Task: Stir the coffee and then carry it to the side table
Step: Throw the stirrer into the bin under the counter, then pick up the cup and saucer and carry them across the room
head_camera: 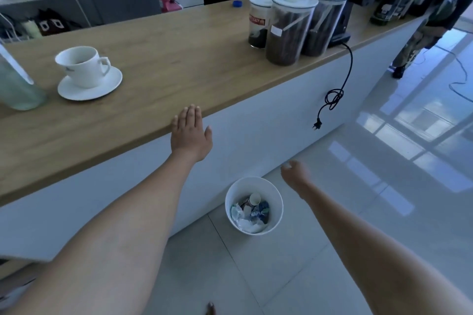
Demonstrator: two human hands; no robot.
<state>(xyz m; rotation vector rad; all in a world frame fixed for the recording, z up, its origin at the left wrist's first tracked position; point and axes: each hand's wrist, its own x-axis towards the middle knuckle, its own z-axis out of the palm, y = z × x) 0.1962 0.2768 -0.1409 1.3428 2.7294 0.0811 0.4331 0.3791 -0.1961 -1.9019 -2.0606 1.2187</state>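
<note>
At the counter edge your left hand lay flat, fingers apart, well right of the cup, while your right hand hung loosely curled, empty.

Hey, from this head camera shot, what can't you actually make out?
- Coffee level in the cup: the rim hides most of the inside.
- A spoon or stirrer: none in view.
- Glass container: cut off by the left edge.
- Right hand: motion blur hides the fingers.
- Side table: out of frame.

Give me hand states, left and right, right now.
Left hand: open, flat, fingers at the counter edge, holding nothing.
Right hand: loosely curled over the floor, nothing visible in it.
</note>
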